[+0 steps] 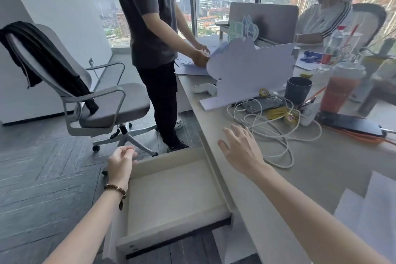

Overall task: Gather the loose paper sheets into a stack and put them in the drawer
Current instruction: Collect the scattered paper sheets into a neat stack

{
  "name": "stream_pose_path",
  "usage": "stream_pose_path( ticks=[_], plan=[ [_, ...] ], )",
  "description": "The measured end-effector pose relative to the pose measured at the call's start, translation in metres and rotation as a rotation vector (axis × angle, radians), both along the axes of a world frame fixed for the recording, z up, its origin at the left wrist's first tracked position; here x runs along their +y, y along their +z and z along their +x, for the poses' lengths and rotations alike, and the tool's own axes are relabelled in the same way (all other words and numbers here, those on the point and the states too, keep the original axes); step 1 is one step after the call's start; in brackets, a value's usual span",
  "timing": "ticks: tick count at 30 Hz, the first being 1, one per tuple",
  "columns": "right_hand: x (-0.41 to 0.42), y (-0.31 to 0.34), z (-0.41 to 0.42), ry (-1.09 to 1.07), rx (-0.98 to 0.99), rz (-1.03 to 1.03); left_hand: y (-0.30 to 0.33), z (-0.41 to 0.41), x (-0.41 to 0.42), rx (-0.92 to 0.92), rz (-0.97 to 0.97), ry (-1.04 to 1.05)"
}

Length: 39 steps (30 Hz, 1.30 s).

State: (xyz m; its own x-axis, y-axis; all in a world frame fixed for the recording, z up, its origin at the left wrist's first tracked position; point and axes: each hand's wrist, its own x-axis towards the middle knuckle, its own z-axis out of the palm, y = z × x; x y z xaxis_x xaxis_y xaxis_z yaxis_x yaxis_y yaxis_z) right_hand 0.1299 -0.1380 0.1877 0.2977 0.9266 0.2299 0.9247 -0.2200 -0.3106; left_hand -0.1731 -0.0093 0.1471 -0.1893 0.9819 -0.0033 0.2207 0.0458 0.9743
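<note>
The drawer stands pulled out from the near left edge of the desk, its long axis running from near to far alongside the desk edge, its pale inside bare. The left hand, a beaded bracelet on its wrist, hangs over the drawer's far left corner with fingers loosely curled, holding nothing. The right hand is spread flat with fingers wide just above the desk top, pointing away toward a tangle of white cable. Loose paper sheets lie overlapped at the near right of the desk (their long edges running roughly near to far). More sheets lie at the far end, under the hands of a standing person, beside a grey office chair.
</note>
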Motion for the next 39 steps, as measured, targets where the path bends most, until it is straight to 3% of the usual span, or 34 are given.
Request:
stream_pose_path(
  ticks=[8,15,24,35,39],
  plan=[
    [-0.079,0.033,0.014,-0.132,-0.008,0.079,0.035,0.108,-0.048,-0.259,-0.018,-0.302],
    [-0.176,0.051,0.027,-0.371,-0.041,0.061,0.048,0.182,-0.124,-0.349,-0.099,-0.646],
    [-0.33,0.06,0.019,-0.777,0.051,0.057,0.067,0.248,-0.232,-0.355,-0.24,-1.131],
    [-0.468,0.039,-0.008,-1.126,0.145,0.077,0.073,0.284,-0.342,-0.298,-0.307,-1.431],
    [-0.509,0.035,-0.021,-1.241,0.136,0.026,0.069,0.291,-0.37,-0.095,-0.134,-1.555]
  ],
)
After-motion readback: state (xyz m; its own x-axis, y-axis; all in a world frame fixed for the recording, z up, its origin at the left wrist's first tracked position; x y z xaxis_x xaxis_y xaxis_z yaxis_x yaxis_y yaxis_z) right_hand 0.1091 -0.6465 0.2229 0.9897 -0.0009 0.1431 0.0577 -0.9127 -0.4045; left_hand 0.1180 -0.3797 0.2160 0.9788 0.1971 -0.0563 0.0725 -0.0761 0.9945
